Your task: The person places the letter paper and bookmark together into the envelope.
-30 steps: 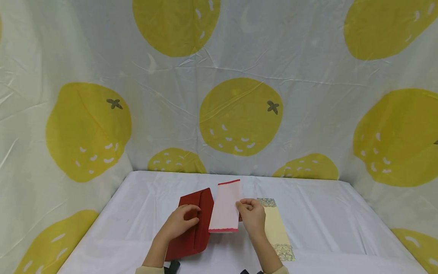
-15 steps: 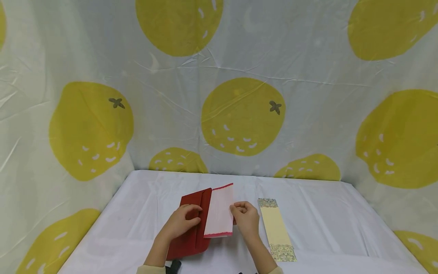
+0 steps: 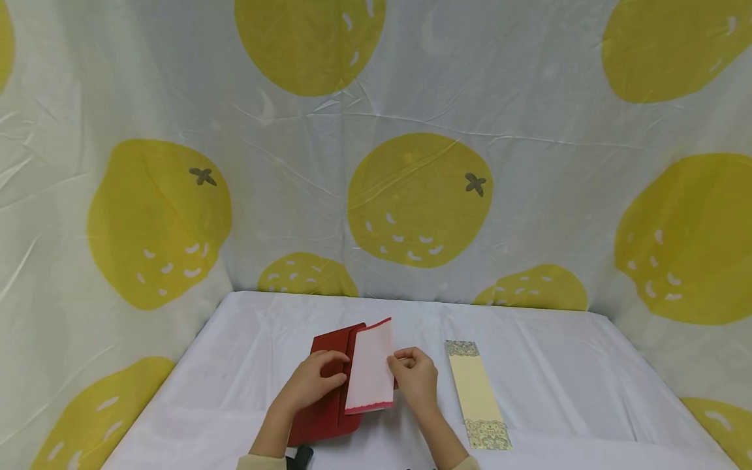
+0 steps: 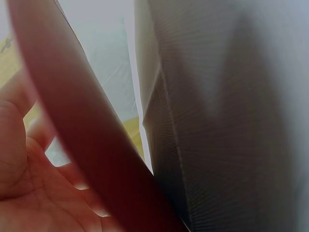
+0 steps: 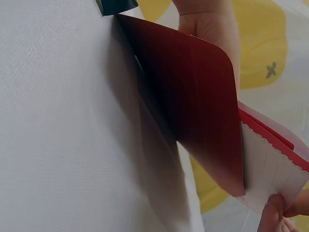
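At the three o'clock side of the red envelope [image 3: 329, 414] that the left hand [image 3: 314, 378] holds, the right hand [image 3: 417, 377] pinches the pink card [image 3: 370, 372]; probably light and crease-prone, it suits gentle edge gripping.

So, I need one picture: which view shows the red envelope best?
Head view: it shows most of the red envelope, despite the left hand and pink card overlapping it. Right wrist shows its shadowed other side; left wrist, only a blurred red band.

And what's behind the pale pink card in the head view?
Beyond the card, the red envelope shows at left and white tablecloth below; what the card covers can't be seen.
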The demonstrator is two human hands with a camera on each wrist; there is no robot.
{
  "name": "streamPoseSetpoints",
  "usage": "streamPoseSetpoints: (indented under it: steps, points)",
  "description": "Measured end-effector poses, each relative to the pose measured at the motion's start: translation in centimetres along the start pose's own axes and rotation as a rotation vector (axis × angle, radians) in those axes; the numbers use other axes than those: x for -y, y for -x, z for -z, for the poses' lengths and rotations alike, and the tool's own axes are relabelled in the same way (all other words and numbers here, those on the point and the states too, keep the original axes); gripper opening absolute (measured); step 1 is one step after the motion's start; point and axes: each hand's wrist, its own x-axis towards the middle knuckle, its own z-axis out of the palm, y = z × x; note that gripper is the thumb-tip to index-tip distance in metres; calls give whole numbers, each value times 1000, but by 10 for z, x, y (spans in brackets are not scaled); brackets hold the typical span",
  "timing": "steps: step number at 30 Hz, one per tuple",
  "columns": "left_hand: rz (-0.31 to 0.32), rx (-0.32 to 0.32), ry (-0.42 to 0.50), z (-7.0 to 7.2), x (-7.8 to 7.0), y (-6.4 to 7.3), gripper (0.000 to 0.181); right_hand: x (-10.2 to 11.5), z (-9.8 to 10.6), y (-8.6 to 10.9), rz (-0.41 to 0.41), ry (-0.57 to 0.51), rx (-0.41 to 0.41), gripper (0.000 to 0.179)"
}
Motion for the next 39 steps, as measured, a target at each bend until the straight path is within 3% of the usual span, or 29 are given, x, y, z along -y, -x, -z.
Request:
streamPoseSetpoints:
  steps: [17,28,35,39]
  points:
    - [30,-3,-18,-2,-1,0,28,2,-14,3,31,51,12,11]
    - [37,4,-32,-2,-2,0,29,3,-20,4,43,62,71,13]
    - [34,6,-24,-2,0,-1,28,7,-22,5,30,90,163,22]
    - [39,8,-24,-2,0,0,28,9,-23,5,54,114,188,14]
